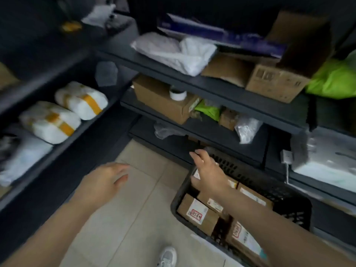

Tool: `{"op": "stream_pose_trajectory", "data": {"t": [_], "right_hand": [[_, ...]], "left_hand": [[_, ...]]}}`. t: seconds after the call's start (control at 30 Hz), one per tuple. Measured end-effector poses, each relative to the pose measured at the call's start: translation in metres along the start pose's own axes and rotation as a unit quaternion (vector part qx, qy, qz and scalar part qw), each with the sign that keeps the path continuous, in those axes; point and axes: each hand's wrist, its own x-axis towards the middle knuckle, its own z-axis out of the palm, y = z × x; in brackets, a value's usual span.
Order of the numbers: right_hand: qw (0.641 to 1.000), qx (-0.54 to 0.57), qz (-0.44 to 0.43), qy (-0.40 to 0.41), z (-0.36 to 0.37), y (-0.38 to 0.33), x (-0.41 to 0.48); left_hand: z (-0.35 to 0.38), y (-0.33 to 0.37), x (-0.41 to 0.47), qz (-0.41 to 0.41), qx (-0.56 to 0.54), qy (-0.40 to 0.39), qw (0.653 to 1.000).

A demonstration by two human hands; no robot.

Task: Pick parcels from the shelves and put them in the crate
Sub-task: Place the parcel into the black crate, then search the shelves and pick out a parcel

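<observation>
the right hand (207,170) partly hides boxes (198,212) in the crate (256,182).

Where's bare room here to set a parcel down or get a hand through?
Bare: tiled floor between left shelving and crate; lowest right shelf right of the crumpled clear plastic. Crowded: crate, packed with boxes; upper right shelf with the white bag and cartons.
</observation>
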Motion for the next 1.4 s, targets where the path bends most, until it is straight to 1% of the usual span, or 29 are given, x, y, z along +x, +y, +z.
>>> {"op": "stream_pose_trajectory", "data": {"t": [0.1,0.17,0.27,0.33,0.43,0.6,0.67,0.77,0.97,1.07,1.2,1.4], "right_hand": [[0.994,-0.036,-0.101,0.025,-0.057,-0.077,-0.004],[0.983,-0.043,-0.17,0.047,-0.088,-0.138,-0.002],[0.964,-0.051,-0.253,0.068,-0.123,-0.238,-0.008],[0.946,-0.049,-0.311,0.074,-0.137,-0.305,-0.022],[0.911,-0.054,-0.403,0.07,-0.147,-0.402,-0.052],[0.855,-0.047,-0.512,0.068,-0.142,-0.554,-0.121],[0.841,-0.03,-0.537,0.065,-0.132,-0.607,-0.15],[0.824,-0.023,-0.563,0.059,-0.11,-0.682,-0.186],[0.81,-0.026,-0.584,0.043,-0.061,-0.809,-0.249],[0.8,-0.026,-0.598,0.024,-0.036,-0.855,-0.275],[0.777,-0.049,-0.627,0.014,-0.012,-0.909,-0.302],[0.748,-0.052,-0.662,-0.006,0.017,-0.984,-0.324]], "left_hand": [[-0.08,-0.01,-0.068,-0.026,0.026,0.031,0.999],[-0.129,-0.025,-0.115,-0.053,0.08,0.06,0.994],[-0.196,-0.058,-0.186,-0.117,0.159,0.09,0.976],[-0.238,-0.079,-0.24,-0.17,0.183,0.114,0.962],[-0.29,-0.108,-0.322,-0.239,0.203,0.168,0.934],[-0.353,-0.159,-0.447,-0.332,0.232,0.246,0.881],[-0.371,-0.183,-0.493,-0.356,0.232,0.272,0.863],[-0.393,-0.222,-0.557,-0.379,0.222,0.29,0.85],[-0.416,-0.304,-0.674,-0.424,0.237,0.301,0.821],[-0.421,-0.336,-0.722,-0.447,0.228,0.307,0.809],[-0.427,-0.373,-0.772,-0.476,0.228,0.314,0.789],[-0.436,-0.416,-0.811,-0.506,0.229,0.325,0.766]]}}
